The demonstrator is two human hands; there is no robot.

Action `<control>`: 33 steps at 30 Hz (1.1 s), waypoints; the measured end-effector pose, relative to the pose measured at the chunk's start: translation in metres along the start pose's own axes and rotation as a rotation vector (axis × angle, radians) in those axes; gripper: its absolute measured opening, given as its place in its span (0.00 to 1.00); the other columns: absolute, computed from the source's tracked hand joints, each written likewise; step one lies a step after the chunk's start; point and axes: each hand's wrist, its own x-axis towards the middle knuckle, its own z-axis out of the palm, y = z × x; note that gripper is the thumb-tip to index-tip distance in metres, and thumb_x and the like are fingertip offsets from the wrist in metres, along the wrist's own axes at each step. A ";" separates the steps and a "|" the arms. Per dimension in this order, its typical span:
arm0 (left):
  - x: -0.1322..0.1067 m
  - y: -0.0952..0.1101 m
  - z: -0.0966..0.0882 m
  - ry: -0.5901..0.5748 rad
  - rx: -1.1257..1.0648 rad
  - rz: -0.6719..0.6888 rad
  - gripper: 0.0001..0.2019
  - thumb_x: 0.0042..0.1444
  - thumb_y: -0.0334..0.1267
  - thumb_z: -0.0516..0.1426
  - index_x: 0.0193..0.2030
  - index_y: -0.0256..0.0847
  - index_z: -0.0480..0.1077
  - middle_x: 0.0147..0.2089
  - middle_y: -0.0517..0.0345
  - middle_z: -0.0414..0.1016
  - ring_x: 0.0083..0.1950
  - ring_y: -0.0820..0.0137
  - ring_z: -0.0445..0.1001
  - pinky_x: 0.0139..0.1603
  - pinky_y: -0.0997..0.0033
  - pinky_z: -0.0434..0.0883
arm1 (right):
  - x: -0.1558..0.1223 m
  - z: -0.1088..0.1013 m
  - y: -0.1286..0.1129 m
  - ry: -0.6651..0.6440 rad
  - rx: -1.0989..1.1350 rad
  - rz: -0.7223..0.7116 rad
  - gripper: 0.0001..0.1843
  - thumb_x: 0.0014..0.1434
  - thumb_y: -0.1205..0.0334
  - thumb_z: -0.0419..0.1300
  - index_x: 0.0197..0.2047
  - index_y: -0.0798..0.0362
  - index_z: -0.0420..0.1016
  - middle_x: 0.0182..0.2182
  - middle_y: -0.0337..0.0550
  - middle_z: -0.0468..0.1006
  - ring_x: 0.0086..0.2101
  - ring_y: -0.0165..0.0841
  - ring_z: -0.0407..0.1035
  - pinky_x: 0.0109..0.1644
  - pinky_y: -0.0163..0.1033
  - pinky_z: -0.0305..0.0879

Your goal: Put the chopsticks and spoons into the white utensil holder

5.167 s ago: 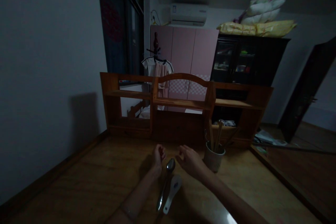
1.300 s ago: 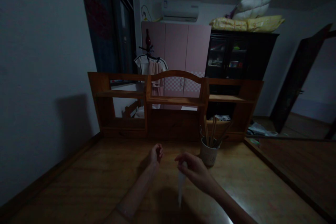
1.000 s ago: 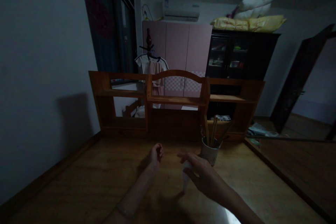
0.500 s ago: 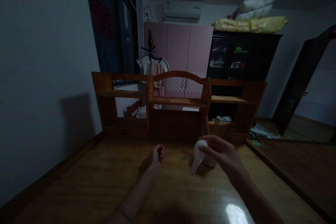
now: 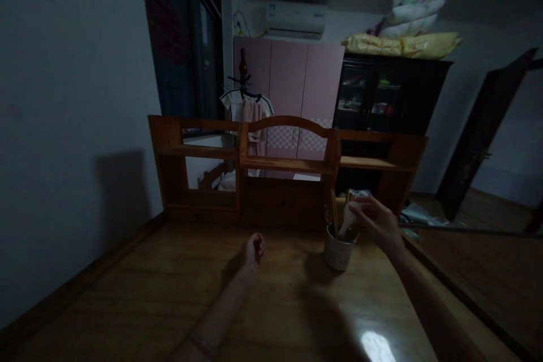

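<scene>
My right hand (image 5: 375,222) pinches a white ceramic spoon (image 5: 347,217) and holds it upright over a small pale cup (image 5: 336,253) on the wooden desk (image 5: 178,300). The spoon's lower end reaches into the cup beside several wooden chopsticks (image 5: 334,216). My left hand (image 5: 253,248) rests on the desk left of the cup, its fingers curled in a loose fist with nothing seen in them.
A wooden shelf unit (image 5: 284,167) stands along the back of the desk. A white wall (image 5: 72,124) runs along the left. Behind are a pink wardrobe (image 5: 297,90), a dark cabinet (image 5: 386,96) with bedding on top and a dark door (image 5: 479,136) at the right.
My right hand picked the white spoon up from the desk and carried it right and up to the cup. The metal spoon seen earlier is gone from the desk. My left hand stayed put.
</scene>
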 end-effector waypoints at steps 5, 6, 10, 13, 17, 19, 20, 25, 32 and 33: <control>0.001 0.000 -0.001 -0.005 0.004 0.004 0.04 0.42 0.35 0.54 0.21 0.38 0.63 0.14 0.67 0.56 0.13 0.80 0.52 0.17 0.75 0.51 | -0.001 0.007 0.011 -0.113 -0.047 -0.038 0.18 0.59 0.45 0.61 0.44 0.51 0.72 0.32 0.44 0.79 0.31 0.38 0.74 0.32 0.37 0.68; 0.000 0.000 -0.001 -0.005 0.006 0.003 0.04 0.42 0.35 0.54 0.21 0.38 0.63 0.14 0.67 0.56 0.13 0.80 0.52 0.17 0.75 0.51 | 0.000 0.009 0.013 -0.139 -0.058 -0.056 0.18 0.59 0.45 0.62 0.42 0.51 0.72 0.31 0.43 0.79 0.31 0.38 0.73 0.32 0.37 0.68; -0.001 0.001 0.001 -0.003 0.013 0.010 0.04 0.43 0.35 0.53 0.21 0.39 0.62 0.14 0.68 0.56 0.13 0.80 0.52 0.17 0.75 0.51 | 0.005 0.013 0.019 -0.221 -0.114 -0.063 0.17 0.57 0.46 0.62 0.39 0.51 0.73 0.30 0.42 0.78 0.30 0.37 0.73 0.31 0.36 0.67; -0.001 0.001 0.001 0.002 0.022 0.012 0.04 0.43 0.34 0.53 0.21 0.39 0.61 0.14 0.68 0.55 0.13 0.80 0.51 0.17 0.76 0.50 | 0.008 0.015 0.024 -0.258 -0.160 -0.025 0.16 0.56 0.47 0.63 0.41 0.51 0.73 0.29 0.41 0.78 0.30 0.38 0.74 0.31 0.36 0.67; -0.001 0.000 0.000 -0.004 0.030 0.009 0.05 0.43 0.35 0.53 0.22 0.39 0.61 0.14 0.68 0.55 0.13 0.80 0.51 0.17 0.76 0.49 | 0.010 0.016 0.023 -0.281 -0.223 -0.007 0.14 0.55 0.51 0.62 0.40 0.51 0.75 0.29 0.41 0.78 0.31 0.38 0.74 0.31 0.35 0.67; -0.001 0.000 0.000 -0.008 0.032 0.005 0.05 0.43 0.35 0.54 0.22 0.39 0.61 0.15 0.68 0.55 0.14 0.80 0.52 0.18 0.76 0.50 | 0.011 0.015 0.022 -0.302 -0.233 -0.003 0.12 0.54 0.53 0.62 0.39 0.52 0.76 0.30 0.41 0.79 0.32 0.38 0.74 0.32 0.35 0.67; -0.002 0.001 0.000 -0.008 0.032 0.003 0.05 0.43 0.36 0.54 0.22 0.39 0.61 0.15 0.68 0.56 0.14 0.80 0.52 0.18 0.76 0.50 | 0.011 0.015 0.022 -0.312 -0.238 -0.001 0.12 0.54 0.54 0.62 0.38 0.52 0.76 0.30 0.41 0.79 0.32 0.38 0.75 0.32 0.36 0.67; -0.004 0.002 0.003 0.005 0.032 -0.006 0.05 0.43 0.35 0.54 0.22 0.39 0.61 0.15 0.68 0.56 0.13 0.81 0.51 0.18 0.76 0.50 | 0.011 0.015 0.024 -0.365 -0.253 0.001 0.11 0.54 0.56 0.62 0.38 0.53 0.77 0.31 0.42 0.79 0.32 0.38 0.74 0.32 0.36 0.67; -0.003 0.003 0.004 0.015 0.036 -0.013 0.04 0.43 0.34 0.53 0.21 0.39 0.61 0.14 0.67 0.56 0.13 0.80 0.52 0.17 0.76 0.50 | 0.005 0.021 0.019 -0.441 -0.290 -0.021 0.09 0.54 0.59 0.61 0.36 0.53 0.78 0.28 0.41 0.79 0.30 0.37 0.74 0.30 0.34 0.65; -0.002 0.003 0.003 0.016 0.036 -0.014 0.04 0.43 0.34 0.53 0.21 0.39 0.61 0.14 0.67 0.56 0.13 0.80 0.51 0.17 0.76 0.50 | 0.004 0.022 0.019 -0.445 -0.303 -0.018 0.08 0.53 0.60 0.61 0.35 0.53 0.79 0.28 0.42 0.79 0.29 0.36 0.73 0.29 0.34 0.64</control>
